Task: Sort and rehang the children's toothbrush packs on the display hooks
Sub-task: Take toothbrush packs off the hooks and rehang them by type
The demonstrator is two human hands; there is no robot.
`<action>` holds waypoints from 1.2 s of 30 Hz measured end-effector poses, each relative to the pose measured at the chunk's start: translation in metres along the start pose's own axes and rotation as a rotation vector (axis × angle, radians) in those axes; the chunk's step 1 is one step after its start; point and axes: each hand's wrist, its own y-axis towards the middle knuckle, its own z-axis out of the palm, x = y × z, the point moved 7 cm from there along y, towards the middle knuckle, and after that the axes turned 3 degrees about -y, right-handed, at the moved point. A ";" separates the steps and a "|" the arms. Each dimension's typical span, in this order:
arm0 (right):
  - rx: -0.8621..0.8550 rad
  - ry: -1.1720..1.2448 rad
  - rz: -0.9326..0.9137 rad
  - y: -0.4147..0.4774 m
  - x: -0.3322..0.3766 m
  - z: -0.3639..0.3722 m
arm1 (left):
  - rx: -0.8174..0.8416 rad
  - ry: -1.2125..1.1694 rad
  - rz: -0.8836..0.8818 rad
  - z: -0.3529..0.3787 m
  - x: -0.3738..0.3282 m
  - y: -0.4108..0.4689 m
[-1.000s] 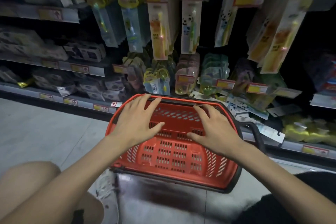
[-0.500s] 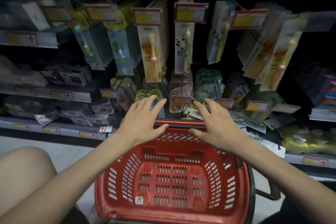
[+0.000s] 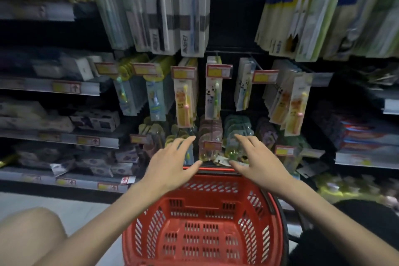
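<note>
Red plastic lattice is making up the shopping basket [image 3: 203, 218] that is sitting low in the view, its far rim lying against the foot of the display. Above that rim the left hand [image 3: 170, 164] and the right hand [image 3: 257, 162] are hovering side by side, palms down, fingers spread and straight, grasping nothing. Their fingertips are reaching in front of the lower row of packs, and whether they are touching any of them cannot be told. The children's toothbrush packs are hanging on hooks at mid height: blue packs [image 3: 155, 97] at the left, then orange packs [image 3: 184, 101], then panda packs [image 3: 212, 97] near the middle, with more orange packs [image 3: 295, 106] tilting at the right. Yellow and red price tags [image 3: 219, 70] are fronting the hooks. Below them, pink packs [image 3: 210, 134] and green packs [image 3: 235, 129] are hanging just beyond the fingers. Larger toothbrush packs [image 3: 192, 6] are hanging in the row above. Boxes [image 3: 95, 120] are sitting on the shelves to the left, blurred. A bare knee [image 3: 28, 235] is showing at the lower left.
</note>
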 end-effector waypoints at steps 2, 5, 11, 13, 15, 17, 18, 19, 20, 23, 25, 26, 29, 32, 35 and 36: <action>-0.045 0.069 0.024 0.003 0.000 -0.002 | -0.028 -0.118 -0.043 -0.002 0.001 0.002; -0.057 0.115 0.026 0.017 -0.002 0.009 | -0.076 -0.317 -0.126 0.004 0.009 0.011; -0.127 0.195 0.087 0.065 -0.027 0.029 | -0.101 -0.600 -0.201 0.031 0.025 0.055; -0.144 0.208 0.121 0.082 -0.036 0.036 | -0.098 -0.629 -0.192 0.040 0.026 0.074; -0.147 0.224 0.146 0.098 -0.043 0.043 | -0.122 -0.670 -0.181 0.046 0.025 0.092; -0.155 0.234 0.143 0.116 -0.045 0.049 | -0.146 -0.734 -0.154 0.051 0.020 0.110; -0.158 0.244 0.141 0.125 -0.045 0.051 | -0.148 -0.766 -0.147 0.054 0.017 0.117; -0.172 0.257 0.141 0.135 -0.044 0.052 | -0.150 -0.791 -0.141 0.057 0.014 0.124; -0.197 0.268 0.141 0.146 -0.044 0.051 | -0.155 -0.805 -0.136 0.059 0.013 0.129; -0.288 0.309 0.164 0.179 -0.041 0.043 | -0.174 -0.787 -0.150 0.062 0.020 0.139; -0.325 0.400 0.209 0.199 -0.038 0.036 | -0.184 -0.772 -0.180 0.064 0.028 0.143; -0.333 0.474 0.235 0.209 -0.035 0.034 | -0.189 -0.773 -0.196 0.064 0.030 0.145; -0.394 0.612 0.303 0.240 -0.027 0.034 | -0.209 -0.825 -0.227 0.065 0.033 0.152; -0.488 0.608 0.350 0.261 -0.019 0.033 | -0.203 -0.861 -0.228 0.067 0.033 0.156; -0.603 0.662 0.359 0.260 -0.017 0.030 | -0.196 -0.885 -0.224 0.067 0.033 0.157; -0.631 0.690 0.357 0.257 -0.018 0.028 | -0.195 -0.893 -0.223 0.066 0.033 0.157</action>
